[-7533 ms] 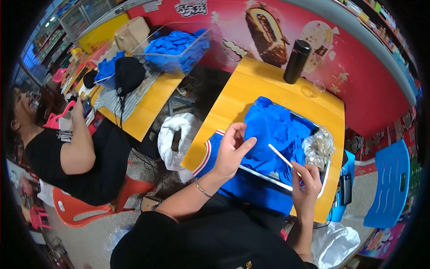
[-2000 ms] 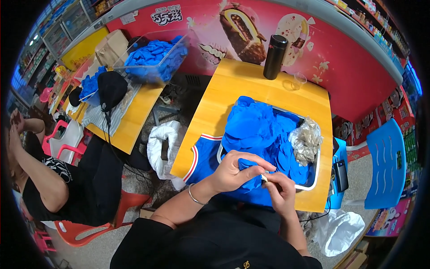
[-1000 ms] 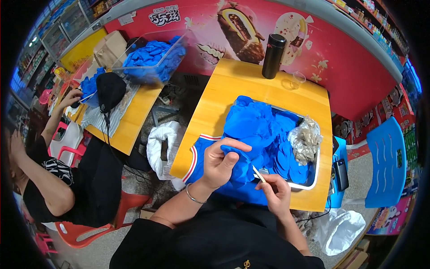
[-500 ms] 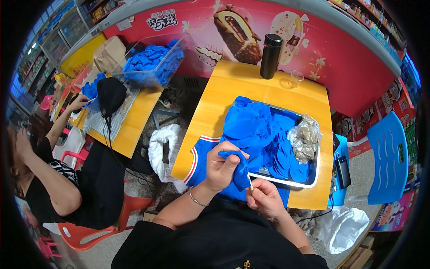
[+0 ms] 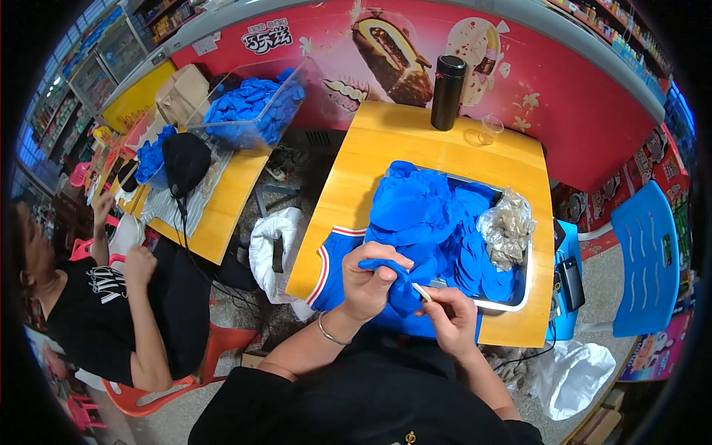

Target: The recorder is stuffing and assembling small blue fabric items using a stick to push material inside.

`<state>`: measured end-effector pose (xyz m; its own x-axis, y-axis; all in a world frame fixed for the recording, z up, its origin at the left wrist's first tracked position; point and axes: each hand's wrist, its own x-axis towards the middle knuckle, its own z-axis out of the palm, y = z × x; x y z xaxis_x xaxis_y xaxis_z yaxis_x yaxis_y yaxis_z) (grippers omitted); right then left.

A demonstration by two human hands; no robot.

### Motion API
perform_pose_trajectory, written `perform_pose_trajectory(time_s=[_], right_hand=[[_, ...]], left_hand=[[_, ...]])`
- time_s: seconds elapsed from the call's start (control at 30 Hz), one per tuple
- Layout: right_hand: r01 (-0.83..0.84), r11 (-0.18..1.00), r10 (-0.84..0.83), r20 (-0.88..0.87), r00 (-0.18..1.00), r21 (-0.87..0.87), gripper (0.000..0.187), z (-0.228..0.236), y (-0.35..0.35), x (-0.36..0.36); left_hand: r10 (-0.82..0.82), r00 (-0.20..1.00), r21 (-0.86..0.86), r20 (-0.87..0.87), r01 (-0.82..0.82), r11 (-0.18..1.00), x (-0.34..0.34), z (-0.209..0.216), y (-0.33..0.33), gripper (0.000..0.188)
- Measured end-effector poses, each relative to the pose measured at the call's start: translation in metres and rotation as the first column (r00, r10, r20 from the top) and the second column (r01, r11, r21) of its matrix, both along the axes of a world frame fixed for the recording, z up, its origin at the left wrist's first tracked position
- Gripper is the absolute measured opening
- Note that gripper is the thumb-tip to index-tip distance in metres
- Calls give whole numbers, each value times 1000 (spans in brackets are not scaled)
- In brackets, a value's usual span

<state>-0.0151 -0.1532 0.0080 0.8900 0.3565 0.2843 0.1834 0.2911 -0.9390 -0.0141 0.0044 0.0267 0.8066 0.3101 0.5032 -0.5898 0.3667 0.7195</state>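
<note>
My left hand (image 5: 365, 293) pinches a folded blue fabric piece (image 5: 405, 298) between thumb and fingers, just in front of the tray. Close to its right side, my right hand (image 5: 454, 319) grips a small pale stick-like tool (image 5: 422, 292), whose tip meets the edge of the fabric; its exact kind is unclear. Beyond both hands, a white-rimmed metal tray (image 5: 527, 273) carries a heap of flat rounded blue fabric pieces (image 5: 404, 204). A clear plastic bag of greyish-brown bits (image 5: 506, 230) lies on the tray's right side. Blue cloth with red-and-white trim (image 5: 323, 268) is spread under my hands.
A black flask (image 5: 449, 93) and a clear cup (image 5: 490, 129) stand at the table's far side. To the left, a co-worker (image 5: 89, 304) sits by another table with a clear bin of blue pieces (image 5: 256, 111). A blue chair (image 5: 644, 259) is at right.
My right hand has risen slightly and shifted right, with the pale tool now showing more at the fabric. The co-worker has drawn an arm back from the blue pieces and sits more upright.
</note>
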Motion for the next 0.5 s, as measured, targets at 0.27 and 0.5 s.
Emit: perform_pose_trajectory(time_s=[0.27, 0.5], right_hand=[[260, 933, -94, 529, 843, -249, 26, 4, -11, 22], [51, 973, 26, 326, 945, -226, 24, 4, -10, 14]], left_hand=[[-61, 998, -62, -19, 60, 996, -1, 8, 6, 42], [-109, 994, -11, -4, 109, 994, -2, 8, 7, 45]])
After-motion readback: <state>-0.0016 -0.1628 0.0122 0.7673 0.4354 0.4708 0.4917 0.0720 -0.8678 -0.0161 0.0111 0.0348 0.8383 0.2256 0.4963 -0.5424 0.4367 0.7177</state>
